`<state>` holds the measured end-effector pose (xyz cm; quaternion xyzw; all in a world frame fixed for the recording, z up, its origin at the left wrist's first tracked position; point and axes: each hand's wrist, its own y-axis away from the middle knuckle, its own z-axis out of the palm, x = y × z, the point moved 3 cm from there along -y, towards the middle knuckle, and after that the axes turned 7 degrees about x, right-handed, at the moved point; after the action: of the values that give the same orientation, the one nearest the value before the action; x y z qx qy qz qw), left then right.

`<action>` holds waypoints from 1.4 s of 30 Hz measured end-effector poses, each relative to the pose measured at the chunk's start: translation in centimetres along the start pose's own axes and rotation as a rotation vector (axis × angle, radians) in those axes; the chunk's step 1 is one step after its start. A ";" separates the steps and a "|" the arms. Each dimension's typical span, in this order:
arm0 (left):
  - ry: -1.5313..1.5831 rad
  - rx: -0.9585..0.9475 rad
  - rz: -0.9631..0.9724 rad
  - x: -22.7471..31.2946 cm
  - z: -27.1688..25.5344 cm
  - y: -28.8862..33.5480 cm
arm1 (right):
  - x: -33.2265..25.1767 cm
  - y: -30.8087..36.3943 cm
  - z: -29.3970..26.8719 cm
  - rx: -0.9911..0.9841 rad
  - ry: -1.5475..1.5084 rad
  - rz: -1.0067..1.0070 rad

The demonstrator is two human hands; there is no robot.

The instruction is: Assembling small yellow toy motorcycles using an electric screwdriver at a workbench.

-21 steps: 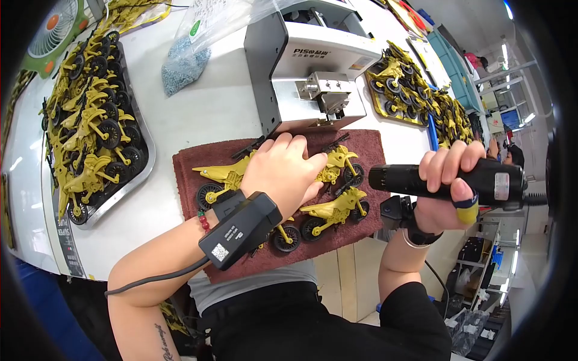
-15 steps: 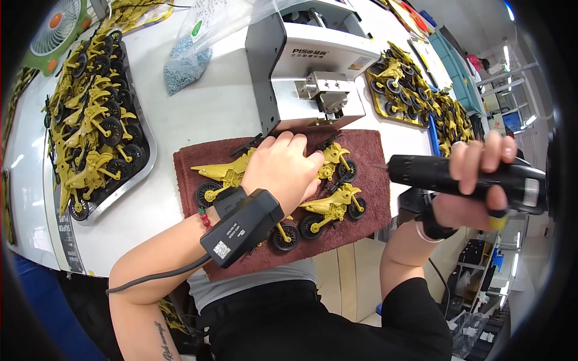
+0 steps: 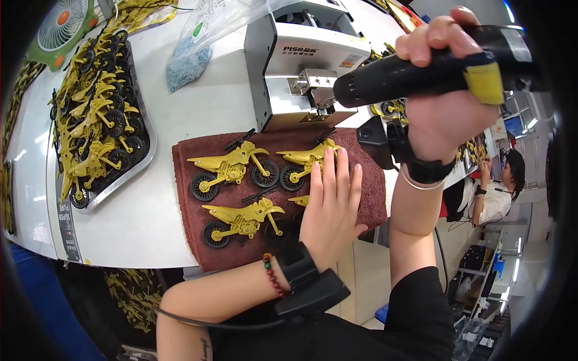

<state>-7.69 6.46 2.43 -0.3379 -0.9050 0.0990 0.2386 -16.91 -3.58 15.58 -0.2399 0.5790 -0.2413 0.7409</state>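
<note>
My right hand is wrapped round a black electric screwdriver, with yellow tape on one finger. The driver's front end is at the metal outlet block of a white and grey screw feeder; its bit is hidden from sight. My left hand lies with fingers stretched over the right-hand yellow toy motorcycles on a brown towel. It covers most of the near right motorcycle and reaches the far right motorcycle. Two more, a far left motorcycle and a near left motorcycle, lie uncovered on their sides.
A metal tray heaped with yellow motorcycles stands at the left. Behind the towel lies a clear bag of small bluish parts. A green fan is at the far left. Another person sits at the right.
My right hand has brought the screwdriver up and left to the feeder. My left hand has moved right and nearer, uncovering the left motorcycles, its fingers now stretched out.
</note>
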 end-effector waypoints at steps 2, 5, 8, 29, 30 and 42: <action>0.033 -0.020 -0.032 -0.1 1.2 0.2 | 0.7 0.3 0.2 0.023 0.101 -0.038; 0.090 0.003 -0.054 -0.5 2.5 0.4 | 1.4 0.8 0.0 0.029 0.164 -0.030; 0.134 0.036 -0.056 -0.8 2.9 0.6 | 1.3 1.4 0.4 -0.008 0.018 -0.017; 1.064 0.113 -0.210 -1.9 2.1 -0.1 | 1.2 8.4 3.4 0.007 0.129 0.377; 1.064 0.114 -0.211 -1.9 2.2 -0.1 | 1.2 8.4 3.5 -0.019 0.134 0.378; 0.076 -0.025 0.011 -0.7 3.2 0.8 | -2.7 4.4 1.6 0.029 -0.001 0.088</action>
<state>-8.40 6.57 -0.87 -0.3492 -0.8947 0.0762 0.2678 -15.61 1.69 15.13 -0.2037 0.5852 -0.2169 0.7543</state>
